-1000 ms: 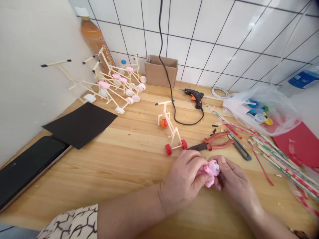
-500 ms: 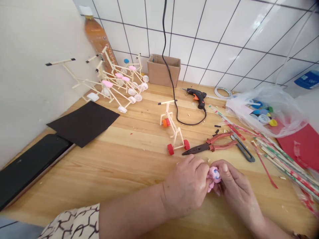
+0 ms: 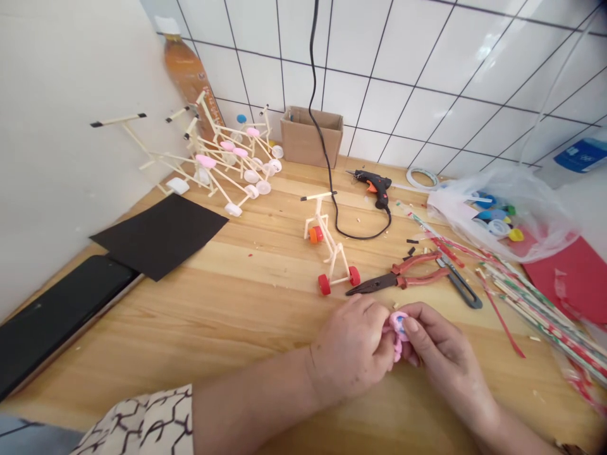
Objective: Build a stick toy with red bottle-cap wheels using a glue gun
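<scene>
A small soft pink lump like modelling clay (image 3: 398,323), with blue showing at its top, is held between my two hands above the front of the table. My left hand (image 3: 355,347) is closed on its left side, fingers curled and partly hidden. From the right, my right hand (image 3: 443,357) pinches it with the thumb over the blue part. Just beyond stands a little tricycle made of sticks (image 3: 327,237), with red and orange bottle-cap wheels. Beside it, red-handled long-nose pliers (image 3: 401,275) lie near my knuckles.
Several stick tricycles (image 3: 227,158) with pink seats stand at the back left by a drink bottle (image 3: 187,72). A glue gun (image 3: 374,186) with its cord, a utility knife (image 3: 459,281), wrapped sticks (image 3: 545,309) and a bag of caps (image 3: 502,208) lie right. Black paper (image 3: 159,234) and a phone (image 3: 61,316) lie left.
The pink lump has shifted slightly left along with both hands. My right thumb now lies over its blue part, which was more exposed before.
</scene>
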`<action>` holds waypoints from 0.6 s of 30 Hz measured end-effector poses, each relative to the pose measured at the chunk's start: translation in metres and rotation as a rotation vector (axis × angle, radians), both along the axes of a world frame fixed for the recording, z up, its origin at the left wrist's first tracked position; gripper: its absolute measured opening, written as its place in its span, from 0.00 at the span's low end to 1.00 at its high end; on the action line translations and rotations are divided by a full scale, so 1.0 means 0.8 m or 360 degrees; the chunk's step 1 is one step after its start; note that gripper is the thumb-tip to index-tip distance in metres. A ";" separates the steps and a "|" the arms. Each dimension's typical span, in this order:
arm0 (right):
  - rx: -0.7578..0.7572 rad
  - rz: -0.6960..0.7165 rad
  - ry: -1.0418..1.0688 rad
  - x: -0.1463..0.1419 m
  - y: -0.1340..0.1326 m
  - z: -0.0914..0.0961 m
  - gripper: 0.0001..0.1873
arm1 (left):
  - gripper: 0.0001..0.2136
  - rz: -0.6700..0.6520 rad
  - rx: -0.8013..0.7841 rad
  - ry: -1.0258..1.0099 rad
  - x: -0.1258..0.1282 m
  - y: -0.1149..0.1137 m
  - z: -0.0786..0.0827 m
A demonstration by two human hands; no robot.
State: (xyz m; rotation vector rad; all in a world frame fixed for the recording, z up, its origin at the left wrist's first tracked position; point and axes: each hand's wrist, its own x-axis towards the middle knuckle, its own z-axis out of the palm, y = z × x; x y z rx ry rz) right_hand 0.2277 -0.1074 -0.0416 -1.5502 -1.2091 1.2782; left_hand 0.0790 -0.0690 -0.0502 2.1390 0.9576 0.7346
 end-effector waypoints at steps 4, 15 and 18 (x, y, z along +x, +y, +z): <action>-0.0042 -0.0110 0.0152 0.006 0.000 0.000 0.14 | 0.04 0.0016 -0.0075 -0.0030 0.002 -0.003 -0.001; -0.0225 -0.0212 0.0611 0.014 0.016 0.001 0.12 | 0.11 -0.0258 -0.0092 -0.0012 -0.002 -0.002 -0.001; -0.0233 -0.0193 0.0627 0.014 0.017 0.000 0.11 | 0.07 -0.0299 -0.0132 0.0107 -0.004 -0.002 0.001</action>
